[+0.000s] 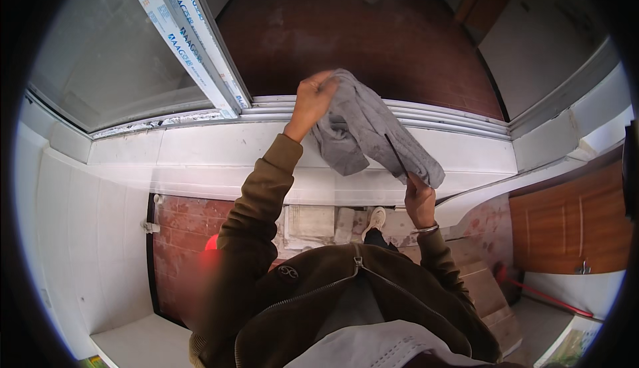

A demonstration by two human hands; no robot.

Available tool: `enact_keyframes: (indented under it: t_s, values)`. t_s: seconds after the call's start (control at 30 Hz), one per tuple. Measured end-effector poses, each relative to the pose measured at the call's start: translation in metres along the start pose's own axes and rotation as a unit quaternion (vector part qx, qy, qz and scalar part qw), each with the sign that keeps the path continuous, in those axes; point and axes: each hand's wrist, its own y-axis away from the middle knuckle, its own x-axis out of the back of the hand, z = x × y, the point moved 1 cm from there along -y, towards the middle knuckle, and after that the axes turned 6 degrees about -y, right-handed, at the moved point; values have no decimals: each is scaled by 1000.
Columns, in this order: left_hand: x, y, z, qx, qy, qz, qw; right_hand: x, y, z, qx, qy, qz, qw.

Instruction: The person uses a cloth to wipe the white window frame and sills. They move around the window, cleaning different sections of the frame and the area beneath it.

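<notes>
A grey cloth [364, 113] hangs between my two hands above the white window sill [219, 143]. My left hand [315, 96] grips its upper left end, over the sliding window's track. At the cloth's lower right end, my right hand [420, 201] holds its edge together with a thin dark strip or tool [396, 156], whose exact kind I cannot tell. A metal bracelet [425, 229] circles my right wrist.
Left stands a window frame [187, 43] with printed protective film. Beyond the metal track [449, 127] lies a dark red tiled floor [349, 43]. A wooden cabinet door [569, 218] and a red rod [554, 298] are at right. Something red [212, 242] shows beside my left arm.
</notes>
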Motion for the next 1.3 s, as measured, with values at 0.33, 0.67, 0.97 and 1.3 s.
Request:
enact_keyframes:
  t_s: [0.33, 0.67, 0.97, 1.3]
  values:
    - [-64, 119, 102, -249, -106, -366, 890, -4, -67, 19, -87, -378, 25, 922]
    - [21, 146, 23, -4, -100, -14, 995, -125, -185, -64, 237, -66, -212, 946]
    - [60, 144, -21, 39, -156, 214, 963, -226, -199, -110, 300, 142, -297, 896]
    - [-63, 131, -14, -47, -125, -15, 991, 14, -187, 111, 291, 263, -170, 904]
